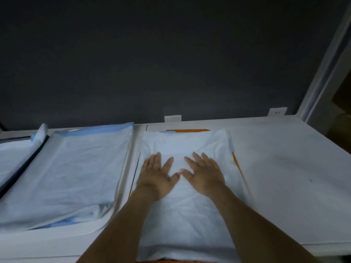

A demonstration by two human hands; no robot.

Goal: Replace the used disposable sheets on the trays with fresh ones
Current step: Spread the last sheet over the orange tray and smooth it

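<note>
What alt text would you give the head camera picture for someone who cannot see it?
A left hand and right hand lie flat, fingers spread, on a white sheet over an orange tray on a white table. Left of it, a second tray holds a rumpled blue-edged sheet.

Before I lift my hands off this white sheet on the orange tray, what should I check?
1. Palms flat on the white disposable sheet, left hand and right hand: ok.
2. That sheet smooth: not ok, creases toward the front end.
3. Coverage of the flat orange tray: not ok, orange shows along the far and right edges.
4. On the neighbouring white-rimmed tray, the blue-backed sheet: not ok, front corner rumpled.
5. Used sheet removed from underneath: cannot tell.
</note>
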